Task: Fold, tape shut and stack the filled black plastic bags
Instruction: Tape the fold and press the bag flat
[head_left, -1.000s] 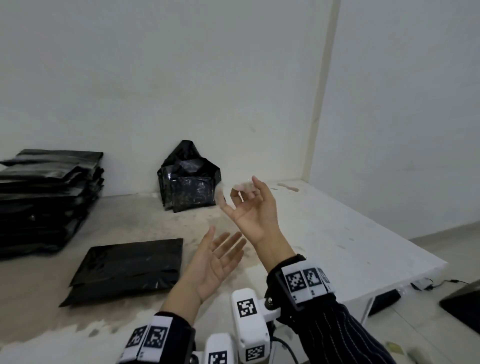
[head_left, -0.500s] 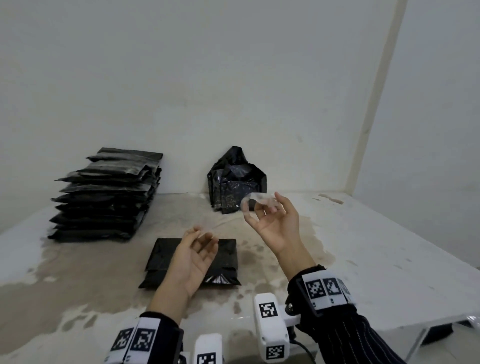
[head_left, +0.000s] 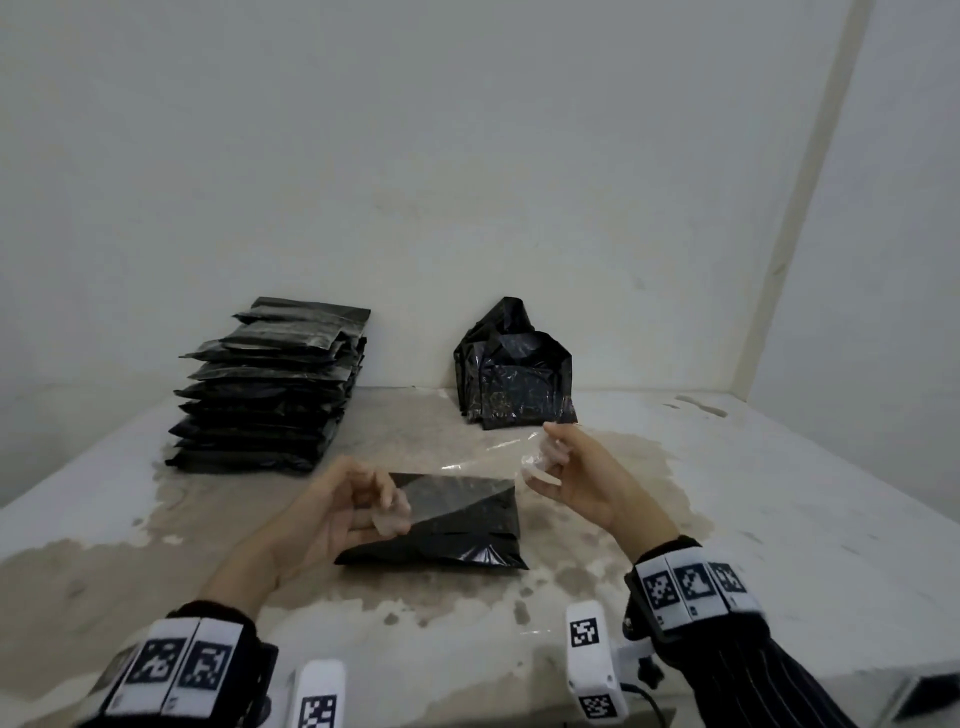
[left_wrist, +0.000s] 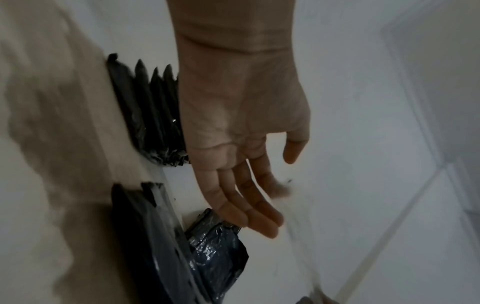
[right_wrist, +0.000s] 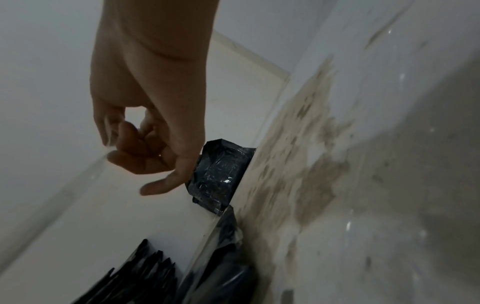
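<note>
Fingers (head_left: 387, 512) stretching tape (head_left: 462, 467), above bag (head_left: 457, 535)

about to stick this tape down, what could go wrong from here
The clear tape strip hangs stretched between the left hand and right hand above the folded black bag; it could sag, fold and stick to itself. It runs slanted across the bag, so it might land crooked. Nothing pins the fold, which may spring open.

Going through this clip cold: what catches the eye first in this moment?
A strip of clear tape stretched between the left hand and right hand, just above a folded black bag at the table's centre. Behind it, a tall stack of bags stands left by the wall, and a crumpled black bag leans right.
</note>
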